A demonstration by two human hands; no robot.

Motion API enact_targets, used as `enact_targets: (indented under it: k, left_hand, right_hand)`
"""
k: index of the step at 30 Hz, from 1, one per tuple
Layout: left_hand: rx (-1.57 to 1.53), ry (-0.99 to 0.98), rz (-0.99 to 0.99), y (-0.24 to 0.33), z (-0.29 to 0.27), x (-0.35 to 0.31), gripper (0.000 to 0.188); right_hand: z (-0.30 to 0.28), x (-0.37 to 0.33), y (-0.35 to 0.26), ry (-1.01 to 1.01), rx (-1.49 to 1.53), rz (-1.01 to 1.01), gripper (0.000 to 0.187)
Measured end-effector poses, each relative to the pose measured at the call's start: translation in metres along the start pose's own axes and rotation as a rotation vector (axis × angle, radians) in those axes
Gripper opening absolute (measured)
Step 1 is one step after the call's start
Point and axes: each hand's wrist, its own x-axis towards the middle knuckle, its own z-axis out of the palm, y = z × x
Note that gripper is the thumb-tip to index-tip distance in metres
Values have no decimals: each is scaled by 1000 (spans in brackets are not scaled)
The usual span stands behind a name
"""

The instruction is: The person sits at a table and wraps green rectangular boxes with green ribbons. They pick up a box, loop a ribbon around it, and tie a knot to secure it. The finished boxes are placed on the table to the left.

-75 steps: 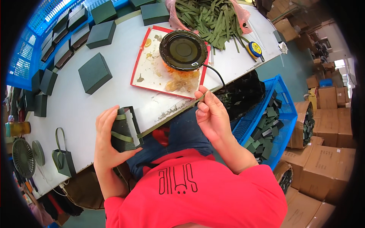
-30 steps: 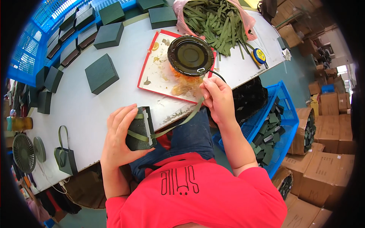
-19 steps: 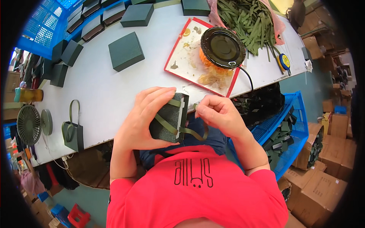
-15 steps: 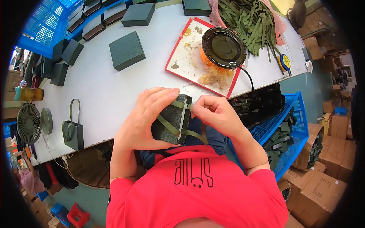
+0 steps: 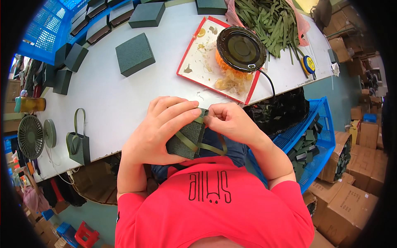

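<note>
Above my lap, at the table's near edge, my left hand is wrapped around a small dark green box with a textured surface. A flat olive-green ribbon runs slantwise across the box and loops out from its right side. My right hand is closed in a pinch at the box's upper right edge, where the ribbon's loop leads up under the fingers. The exact spot of the pinch is hidden by those fingers. Part of the box's top lies behind my left fingers.
Dark green boxes stand on the white table. A finished-looking bag with a ribbon handle is at left, near a fan. Behind my hands are a red-edged tray, a round black-lidded pot and ribbons. A blue crate stands right.
The box has turned, so its open-looking pale right edge no longer shows. My left fingers reach further over its top, and my right hand has shifted slightly left, still pinching.
</note>
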Motion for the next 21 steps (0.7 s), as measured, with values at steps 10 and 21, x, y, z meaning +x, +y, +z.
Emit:
enact_targets:
  k: [10,21]
  left_hand:
    - [-18,51,-73,-3,-2,-8,90]
    - [51,30,-56,-3,-4,-9,88]
  right_hand:
    - [-1,-12,-4,203,248,-83,24]
    - [12,-27,21,598,136,-347,16]
